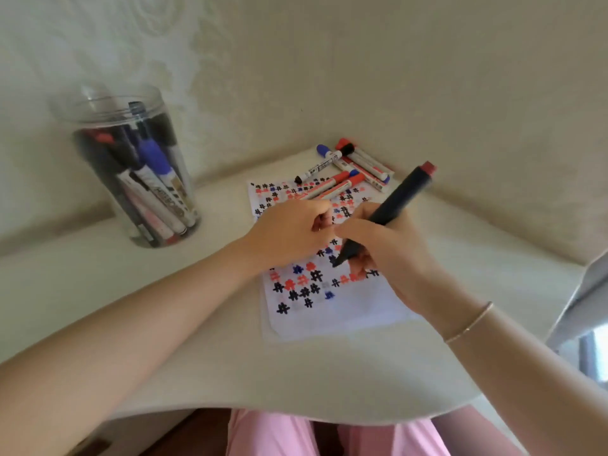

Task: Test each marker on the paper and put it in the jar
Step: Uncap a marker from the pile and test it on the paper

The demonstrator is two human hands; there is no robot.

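A white paper (345, 311) covered in red, blue and black hash marks lies on the table. My right hand (391, 258) grips a thick dark marker (394, 202) with a red end, its tip down on the paper's middle. My left hand (289, 235) rests on the paper with curled fingers; whether they hold the marker's cap I cannot tell. A clear plastic jar (131, 172) with several markers inside stands at the left. A pile of loose markers (348, 169) lies at the paper's far edge.
The cream table (197, 340) has a curved front edge and meets a pale wall close behind the pile. A grey object (582, 311) pokes in at the right edge. Pink clothing (329, 436) shows below the table edge.
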